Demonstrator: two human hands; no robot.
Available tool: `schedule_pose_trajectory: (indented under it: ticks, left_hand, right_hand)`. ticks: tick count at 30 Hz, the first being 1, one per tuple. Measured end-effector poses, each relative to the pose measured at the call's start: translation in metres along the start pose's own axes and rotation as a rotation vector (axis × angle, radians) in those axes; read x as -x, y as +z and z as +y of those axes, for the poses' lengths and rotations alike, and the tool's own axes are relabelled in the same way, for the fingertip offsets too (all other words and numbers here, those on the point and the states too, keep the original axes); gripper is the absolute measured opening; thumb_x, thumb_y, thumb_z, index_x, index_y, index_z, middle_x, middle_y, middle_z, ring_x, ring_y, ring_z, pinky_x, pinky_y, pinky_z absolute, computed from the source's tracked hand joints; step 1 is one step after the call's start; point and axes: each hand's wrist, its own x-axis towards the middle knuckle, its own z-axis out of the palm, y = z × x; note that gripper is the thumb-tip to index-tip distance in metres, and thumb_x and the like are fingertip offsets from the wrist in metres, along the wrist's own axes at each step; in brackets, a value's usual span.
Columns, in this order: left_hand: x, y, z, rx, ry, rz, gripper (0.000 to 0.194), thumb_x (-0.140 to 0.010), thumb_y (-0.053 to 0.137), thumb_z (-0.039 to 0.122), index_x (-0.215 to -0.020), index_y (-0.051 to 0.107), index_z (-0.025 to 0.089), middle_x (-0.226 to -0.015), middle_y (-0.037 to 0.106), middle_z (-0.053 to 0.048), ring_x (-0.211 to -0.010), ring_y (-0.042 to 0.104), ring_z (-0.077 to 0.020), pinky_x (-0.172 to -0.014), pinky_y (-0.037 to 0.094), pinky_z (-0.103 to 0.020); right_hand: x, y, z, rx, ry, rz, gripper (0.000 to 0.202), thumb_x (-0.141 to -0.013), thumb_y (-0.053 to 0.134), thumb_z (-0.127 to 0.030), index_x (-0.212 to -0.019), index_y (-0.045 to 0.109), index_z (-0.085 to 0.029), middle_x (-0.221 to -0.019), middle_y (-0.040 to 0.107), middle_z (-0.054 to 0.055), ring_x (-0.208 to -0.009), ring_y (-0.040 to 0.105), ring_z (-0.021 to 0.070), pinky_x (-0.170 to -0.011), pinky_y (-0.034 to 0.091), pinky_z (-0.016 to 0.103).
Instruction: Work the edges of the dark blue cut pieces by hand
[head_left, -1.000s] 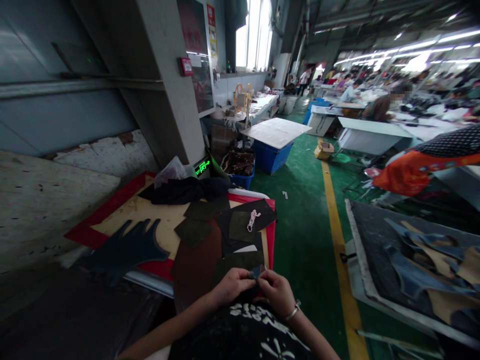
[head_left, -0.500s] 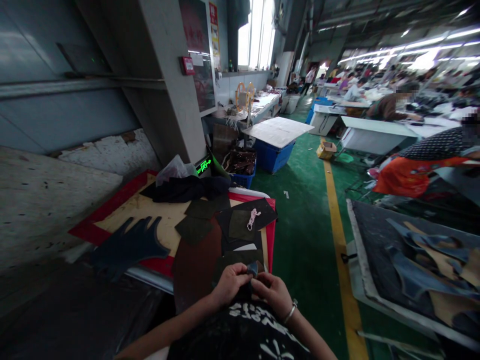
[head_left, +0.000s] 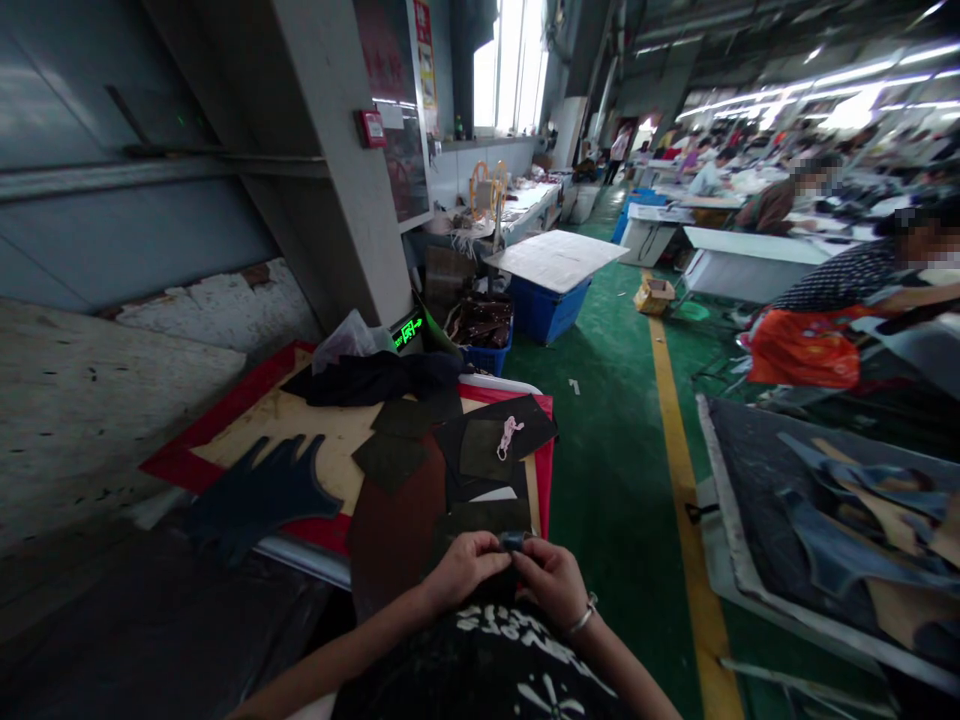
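Close to my body, a small dark blue piece of leather [head_left: 513, 541] is pinched between my two hands. My left hand [head_left: 469, 568] grips its left end with closed fingertips. On the other end, my right hand [head_left: 553, 580] has thumb and fingers pressed together; a bracelet circles that wrist. The piece looks curled over, and its lower part is hidden by my fingers. Just beyond the hands lie dark green pieces [head_left: 480, 525] and a large brown piece [head_left: 397, 510] on the table. A pale pink strip [head_left: 510, 437] rests on a dark piece farther back.
A blue cut-out hide piece [head_left: 266, 497] hangs over the table's near left edge. Dark cloth [head_left: 382, 378] and a plastic bag lie at the back. Right of the green floor aisle, another table [head_left: 750, 480] bears blue and tan pieces. A co-worker [head_left: 840, 280] bends over a bench.
The small blue piece has turned from an upright, pointed shape to a flatter, curled one between my fingers. The co-worker at right has shifted, and an arm now shows reaching forward.
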Motion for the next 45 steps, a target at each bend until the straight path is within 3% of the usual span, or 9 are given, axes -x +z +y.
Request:
schedule_pose_trajectory:
  ticks: [4,10,14,17,24,30,37,45]
  left_hand:
    - [-0.002,-0.006,0.0,-0.099,0.006,0.056,0.03,-0.063,0.064,0.041,-0.06,0.056,0.012,-0.053,0.046,0.004,-0.051,0.037,-0.008,-0.05,0.026,-0.022]
    - [-0.005,-0.015,-0.004,0.111,-0.11,0.009,0.03,-0.061,0.062,0.042,-0.063,0.056,0.014,-0.05,0.044,0.005,-0.048,0.036,-0.0083,-0.049,0.024,-0.022]
    - [-0.003,-0.022,0.0,0.034,0.015,0.072,0.029,-0.066,0.059,0.042,-0.063,0.054,0.014,-0.052,0.044,0.005,-0.05,0.035,-0.0082,-0.049,0.025,-0.021]
    - [-0.003,-0.026,0.001,-0.026,0.102,0.109,0.028,-0.069,0.056,0.04,-0.062,0.053,0.014,-0.054,0.045,0.004,-0.052,0.036,-0.0087,-0.05,0.028,-0.021]
    - [-0.007,-0.03,-0.001,0.03,0.036,0.065,0.026,-0.067,0.057,0.039,-0.059,0.051,0.015,-0.051,0.043,0.005,-0.049,0.035,-0.0081,-0.047,0.027,-0.02]
    - [-0.013,-0.032,-0.007,0.144,0.009,0.001,0.025,-0.067,0.057,0.037,-0.061,0.048,0.015,-0.051,0.041,0.006,-0.049,0.034,-0.0075,-0.047,0.026,-0.02]
    - [-0.008,-0.024,0.002,0.025,0.136,-0.067,0.032,-0.069,0.058,0.044,-0.061,0.048,0.014,-0.053,0.04,0.005,-0.051,0.033,-0.0079,-0.048,0.026,-0.021]
    - [-0.005,-0.011,0.0,0.258,-0.042,-0.177,0.034,-0.063,0.065,0.043,-0.061,0.047,0.014,-0.053,0.042,0.005,-0.051,0.035,-0.0074,-0.05,0.026,-0.02]
  right_hand:
    - [-0.001,0.004,0.0,-0.038,0.034,-0.064,0.025,-0.074,0.056,-0.036,-0.061,0.058,-0.015,-0.054,0.048,-0.002,-0.05,0.042,0.0098,-0.044,0.034,0.019]
    - [-0.006,0.008,-0.005,-0.184,0.078,-0.135,0.028,-0.071,0.061,-0.04,-0.059,0.054,-0.015,-0.055,0.047,-0.003,-0.051,0.042,0.0093,-0.046,0.035,0.02]
    - [-0.009,0.011,-0.008,-0.42,0.242,-0.234,0.036,-0.07,0.06,-0.049,-0.067,0.056,-0.014,-0.056,0.052,-0.002,-0.051,0.048,0.0103,-0.051,0.039,0.022]
    - [-0.012,0.015,-0.008,-0.467,0.299,-0.215,0.041,-0.073,0.054,-0.055,-0.068,0.054,-0.014,-0.058,0.053,-0.001,-0.051,0.05,0.01,-0.049,0.037,0.021]
    - [-0.016,0.028,-0.012,-0.284,0.184,-0.123,0.036,-0.065,0.064,-0.046,-0.054,0.046,-0.016,-0.047,0.037,-0.007,-0.044,0.033,0.006,-0.042,0.026,0.019]
    - [-0.018,0.029,-0.015,-0.288,0.072,-0.051,0.032,-0.065,0.065,-0.038,-0.05,0.049,-0.015,-0.051,0.039,-0.005,-0.05,0.033,0.0075,-0.045,0.026,0.02]
    - [-0.012,0.024,-0.005,-0.588,0.231,-0.256,0.046,-0.068,0.059,-0.057,-0.072,0.059,-0.011,-0.055,0.044,-0.002,-0.048,0.037,0.0066,-0.046,0.028,0.019]
    - [-0.003,0.016,-0.006,-0.423,0.119,-0.187,0.043,-0.068,0.061,-0.053,-0.061,0.06,-0.011,-0.051,0.042,-0.004,-0.047,0.032,0.0057,-0.044,0.024,0.019]
